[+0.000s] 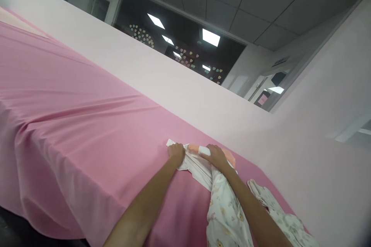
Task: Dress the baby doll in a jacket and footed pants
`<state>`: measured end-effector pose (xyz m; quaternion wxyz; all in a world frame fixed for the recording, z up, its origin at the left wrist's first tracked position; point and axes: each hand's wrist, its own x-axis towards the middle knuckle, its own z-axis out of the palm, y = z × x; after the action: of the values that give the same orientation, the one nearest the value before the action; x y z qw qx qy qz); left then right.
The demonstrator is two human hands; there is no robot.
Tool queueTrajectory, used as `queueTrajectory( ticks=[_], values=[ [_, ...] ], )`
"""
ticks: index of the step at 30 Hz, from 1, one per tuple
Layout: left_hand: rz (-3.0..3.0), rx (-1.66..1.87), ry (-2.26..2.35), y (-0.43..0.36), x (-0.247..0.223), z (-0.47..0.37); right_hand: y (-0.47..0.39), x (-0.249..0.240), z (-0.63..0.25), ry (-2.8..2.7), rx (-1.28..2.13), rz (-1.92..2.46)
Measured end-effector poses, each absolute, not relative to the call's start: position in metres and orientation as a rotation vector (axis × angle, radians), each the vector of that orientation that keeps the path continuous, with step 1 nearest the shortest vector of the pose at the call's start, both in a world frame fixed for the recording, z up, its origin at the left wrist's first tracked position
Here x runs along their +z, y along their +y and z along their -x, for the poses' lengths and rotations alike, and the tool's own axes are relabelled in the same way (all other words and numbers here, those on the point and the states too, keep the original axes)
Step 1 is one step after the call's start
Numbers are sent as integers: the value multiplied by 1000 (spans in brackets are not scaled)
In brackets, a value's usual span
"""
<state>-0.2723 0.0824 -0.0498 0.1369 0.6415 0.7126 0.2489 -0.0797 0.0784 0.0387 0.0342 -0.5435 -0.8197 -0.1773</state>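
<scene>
My left hand (176, 152) is closed on the edge of a white cloth (199, 167), with a corner poking out beyond the fingers. My right hand (216, 157) curls over a white band at the top of the same bundle, its fingers partly hidden. Beneath and behind it lies a peach-orange item (230, 157), mostly covered, so its kind cannot be made out. From the white cloth a white fabric with small animal prints (224, 204) hangs toward me, between my forearms.
A pink sheet (116, 138) covers the long table, with folds on the left and a draped front edge. Another printed cloth (282, 212) lies crumpled at right. A pale wall (174, 88) with a large window (179, 42) runs behind. Something cream-coloured (21, 22) lies far left.
</scene>
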Motion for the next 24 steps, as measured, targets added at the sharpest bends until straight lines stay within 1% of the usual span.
queueTrajectory(
  ticks=[5, 12, 16, 20, 24],
  values=[
    [-1942, 701, 1983, 86, -54, 275, 73, 33, 89, -2412, -300, 1573],
    [-2146, 636, 1769, 87, -59, 282, 76, 12, 123, -2357, -176, 1570],
    [-2189, 599, 1727, 87, -63, 286, 72, 6, 125, -2265, -138, 1550],
    [-2118, 631, 1837, 88, -68, 285, 59, 15, 87, -2070, -183, 1615],
    [-2056, 723, 2042, 85, -68, 291, 24, 18, -3, -1793, -241, 1862]
  ],
)
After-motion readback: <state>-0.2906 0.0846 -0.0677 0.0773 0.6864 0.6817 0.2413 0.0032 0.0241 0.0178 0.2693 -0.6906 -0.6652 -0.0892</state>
